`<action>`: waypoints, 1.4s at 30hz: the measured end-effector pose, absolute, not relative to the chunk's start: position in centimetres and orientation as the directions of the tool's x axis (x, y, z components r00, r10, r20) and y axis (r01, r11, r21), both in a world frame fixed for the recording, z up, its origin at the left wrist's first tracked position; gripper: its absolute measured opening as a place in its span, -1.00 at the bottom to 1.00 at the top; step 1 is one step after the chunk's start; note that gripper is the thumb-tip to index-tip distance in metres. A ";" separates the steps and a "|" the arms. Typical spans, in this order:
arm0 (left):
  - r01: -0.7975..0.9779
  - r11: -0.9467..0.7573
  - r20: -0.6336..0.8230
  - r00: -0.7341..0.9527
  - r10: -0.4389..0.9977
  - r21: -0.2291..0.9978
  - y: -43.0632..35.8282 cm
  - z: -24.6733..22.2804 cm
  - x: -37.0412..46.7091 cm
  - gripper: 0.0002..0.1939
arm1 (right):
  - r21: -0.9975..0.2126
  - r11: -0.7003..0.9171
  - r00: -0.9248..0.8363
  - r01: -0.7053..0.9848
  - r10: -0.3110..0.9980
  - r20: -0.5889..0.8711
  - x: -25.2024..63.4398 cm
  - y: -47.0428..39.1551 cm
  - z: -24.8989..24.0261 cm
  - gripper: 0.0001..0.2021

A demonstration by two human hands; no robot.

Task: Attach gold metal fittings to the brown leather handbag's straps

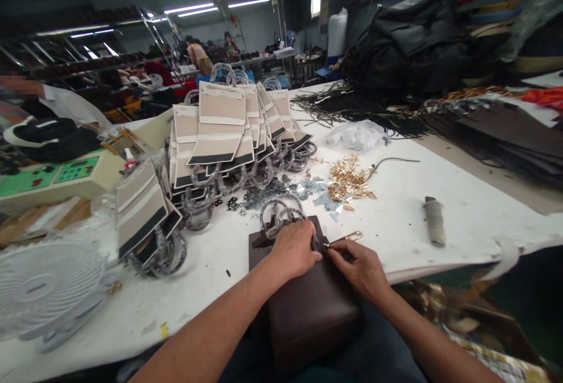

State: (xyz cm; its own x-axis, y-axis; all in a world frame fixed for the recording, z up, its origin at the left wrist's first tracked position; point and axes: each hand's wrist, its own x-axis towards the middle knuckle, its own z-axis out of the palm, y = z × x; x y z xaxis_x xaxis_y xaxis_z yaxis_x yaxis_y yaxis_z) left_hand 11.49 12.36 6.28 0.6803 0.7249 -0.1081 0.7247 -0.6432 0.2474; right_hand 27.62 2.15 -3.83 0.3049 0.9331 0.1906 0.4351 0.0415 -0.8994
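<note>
A dark brown leather handbag (312, 307) rests at the table's front edge against my lap, its ring handles (281, 207) wrapped in clear plastic. My left hand (295, 248) is closed over the bag's upper edge; the fingertips are partly hidden. Close beside it, my right hand (358, 265) pinches a small gold-coloured metal piece (326, 246) at the bag's edge. Just above the right fingers a flat gold-coloured strip with a slotted end (354, 235) sticks out; whether the hand holds it, I cannot tell.
Beyond the bag lie gold metal fittings (349, 180) and thin grey metal plates (268, 194). Stacked beige panels with wrapped handles (220, 131) stand behind. A white fan (39, 289) is at left, a taped grey cylinder (434, 221) at right. Other people work in the background.
</note>
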 end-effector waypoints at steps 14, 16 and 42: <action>0.737 -0.568 -0.150 0.649 0.746 0.366 12.2 6.5 11.3 -0.62 | -0.901 0.061 0.302 0.430 0.930 0.207 27.3 2.2 -3.1 -0.83; 0.712 -0.572 -0.115 0.662 0.741 0.407 11.9 6.7 11.4 -0.65 | -0.900 0.062 0.325 0.431 0.920 0.219 27.1 2.1 -2.7 -0.82; 0.456 -0.642 0.172 0.718 0.675 0.617 10.2 8.7 11.5 -0.82 | -0.905 0.009 0.201 0.426 0.974 0.104 28.2 2.5 2.5 -0.73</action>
State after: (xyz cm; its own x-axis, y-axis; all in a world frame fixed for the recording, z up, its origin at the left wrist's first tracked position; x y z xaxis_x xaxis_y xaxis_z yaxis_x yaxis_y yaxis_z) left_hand 11.54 10.24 8.73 0.7179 0.6747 0.1717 0.4555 -0.6417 0.6170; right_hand 28.22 2.53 2.50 0.2011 0.9740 0.1039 0.4260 0.0085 -0.9047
